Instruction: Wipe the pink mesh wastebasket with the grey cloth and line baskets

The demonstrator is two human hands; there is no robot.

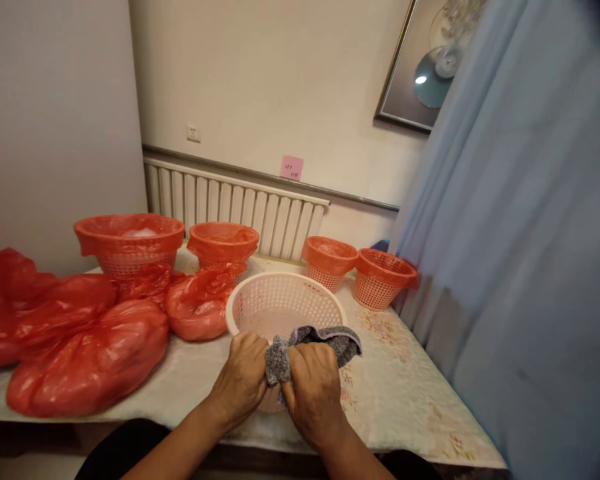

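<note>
Over white basket point(280, 300), left hand point(243, 373), right hand point(315, 390), clutched cloth point(279, 360) half-hidden

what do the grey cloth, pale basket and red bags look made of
Grey cloth: probably matte towelling, from its fuzzy, speckled surface; fibre unclear.
Pale basket: likely smooth moulded plastic, given the regular grid of holes.
Red bags: apparently thin, glossy plastic film, from the creases and highlights.
</note>
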